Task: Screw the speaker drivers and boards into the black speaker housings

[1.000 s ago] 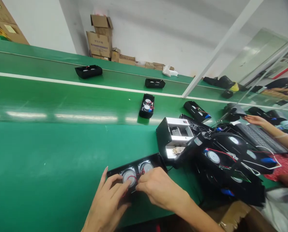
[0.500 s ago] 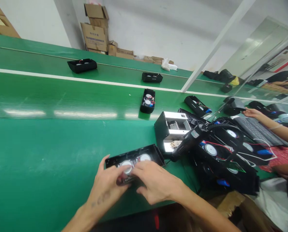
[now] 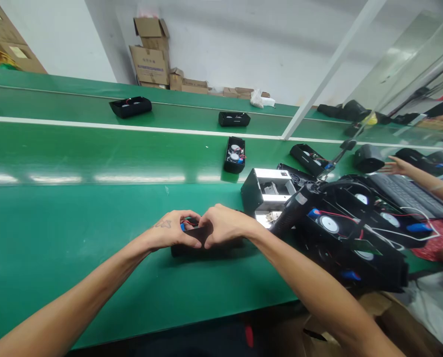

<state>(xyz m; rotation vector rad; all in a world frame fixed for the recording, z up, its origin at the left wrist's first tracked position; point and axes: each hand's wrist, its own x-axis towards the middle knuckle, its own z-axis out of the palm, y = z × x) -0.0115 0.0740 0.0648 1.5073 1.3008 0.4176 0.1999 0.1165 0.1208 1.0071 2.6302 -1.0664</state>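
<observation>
1. A pale wall [image 3: 224, 44] closes off the room behind the work area, a slanting white post [image 3: 333, 74] standing before it at right.
2. The glossy green bench [image 3: 76, 218] spans the view, with strips of reflected light lying across it.
3. A jumbled pile of black housings [image 3: 318, 250] covers its right side.
4. Cardboard boxes [image 3: 150, 64] are stacked against the wall.
5. A silver-and-black machine [image 3: 253, 193] sits left of the pile.
6. The black casing [image 3: 191, 251] is at the bench's near middle, long axis running left to right, right end angled slightly away; I cannot tell which end leads. Its open side faces up.
7. The left hand [image 3: 174, 228] and right hand [image 3: 224, 225] both grasp its near wall, thumbs outside, fingertips mostly hidden.
8. A blue part [image 3: 183, 226] shows beside the left fingers.
</observation>
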